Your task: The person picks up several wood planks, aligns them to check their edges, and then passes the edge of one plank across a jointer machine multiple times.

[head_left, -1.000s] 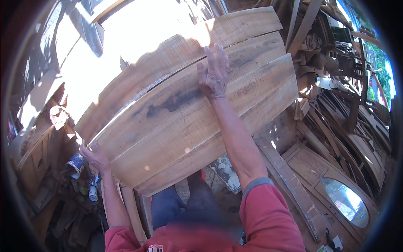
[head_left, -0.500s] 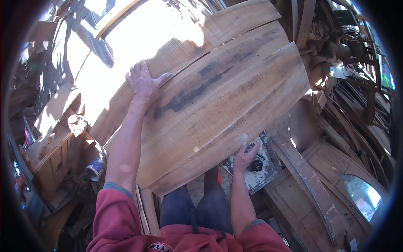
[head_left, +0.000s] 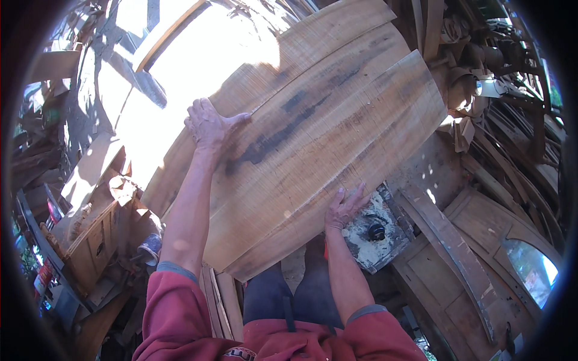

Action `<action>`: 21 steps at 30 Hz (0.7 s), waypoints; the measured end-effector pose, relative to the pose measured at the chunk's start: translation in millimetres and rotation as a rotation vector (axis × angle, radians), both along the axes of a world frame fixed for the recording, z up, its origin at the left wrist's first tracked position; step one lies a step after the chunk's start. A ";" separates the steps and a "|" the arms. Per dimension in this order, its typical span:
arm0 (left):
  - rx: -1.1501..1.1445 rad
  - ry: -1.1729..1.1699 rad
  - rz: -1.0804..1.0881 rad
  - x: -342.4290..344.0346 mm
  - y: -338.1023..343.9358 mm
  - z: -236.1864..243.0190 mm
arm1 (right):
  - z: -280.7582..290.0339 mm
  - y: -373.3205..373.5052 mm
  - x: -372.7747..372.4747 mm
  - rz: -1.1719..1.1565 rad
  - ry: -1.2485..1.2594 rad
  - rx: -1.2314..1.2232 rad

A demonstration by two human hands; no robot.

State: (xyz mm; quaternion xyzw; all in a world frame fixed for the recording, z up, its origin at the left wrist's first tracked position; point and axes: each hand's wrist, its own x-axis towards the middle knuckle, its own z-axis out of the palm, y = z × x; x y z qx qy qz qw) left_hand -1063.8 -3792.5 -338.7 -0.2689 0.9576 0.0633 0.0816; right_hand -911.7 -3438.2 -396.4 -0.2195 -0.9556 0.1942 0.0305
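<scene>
Several wide, pale wooden planks (head_left: 337, 126) lie side by side as one slanted panel across the middle, the centre one streaked with dark stain. My left hand (head_left: 208, 124) grips the far plank (head_left: 313, 36) at its sunlit outer edge, fingers bent over it and thumb stretched across toward the seam. My right hand (head_left: 344, 207) touches the panel's near edge at lower right, with its fingers spread. The seam between the far plank and the centre one is a thin line.
A paint-spattered board with a black object (head_left: 376, 231) sits below the panel's right edge. Old panelled doors (head_left: 457, 271) and long offcuts (head_left: 512, 168) lie at right. A wooden crate-like piece (head_left: 90, 240) and a can (head_left: 150, 249) are at left, among scrap wood.
My right hand has come down from the panel's upper middle to its near edge. My left hand has moved up from the left end onto the far plank. The gap along that plank has narrowed.
</scene>
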 end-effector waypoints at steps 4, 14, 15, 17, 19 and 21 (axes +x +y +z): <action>0.002 -0.022 -0.030 -13.5 -5.0 10.0 | -5.1 6.8 5.1 -0.001 0.012 0.031; 0.473 -0.044 0.121 -36.9 -39.9 19.1 | -6.3 17.0 9.3 0.053 -0.002 0.064; 0.445 -0.023 0.146 -35.7 -33.1 31.5 | 1.4 30.2 12.1 0.122 -0.060 0.052; 0.450 -0.040 0.170 -24.8 -32.7 63.5 | 21.6 74.6 25.9 0.280 -0.182 0.010; 0.478 -0.029 0.173 -8.1 -22.8 88.8 | 31.7 118.8 58.2 0.344 -0.181 0.285; 0.425 -0.059 0.153 26.1 -23.2 97.3 | 43.4 152.2 85.7 0.399 -0.310 0.325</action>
